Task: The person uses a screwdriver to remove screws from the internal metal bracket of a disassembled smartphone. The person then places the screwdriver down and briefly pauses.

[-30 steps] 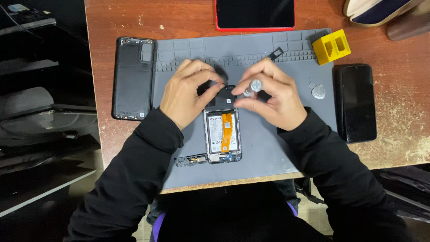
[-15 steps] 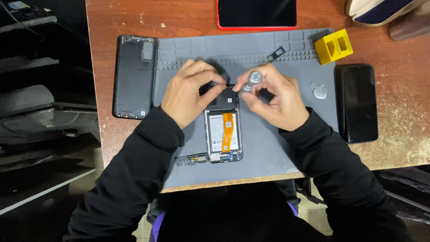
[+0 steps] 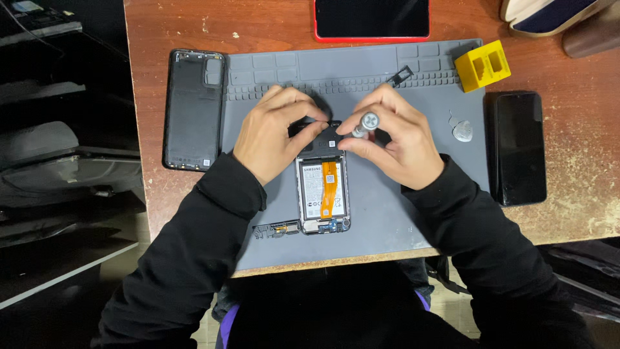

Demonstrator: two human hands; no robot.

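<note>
The opened phone (image 3: 323,194) is centred on the grey mat (image 3: 387,226). Its upper end is steadied by the left hand (image 3: 274,132), fingers pinched, so the screwdriver (image 3: 365,123) gripped in the right hand (image 3: 394,139) stays seated.

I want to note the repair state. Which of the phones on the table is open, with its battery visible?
The phone on the grey mat, between both hands. The black phone at right lies closed.

An opened smartphone (image 3: 323,194), back cover removed, lies flat and lengthwise at centre; white battery and orange flex cable are exposed. A silver-capped screwdriver (image 3: 365,123) is held tilted at its far end.
</note>
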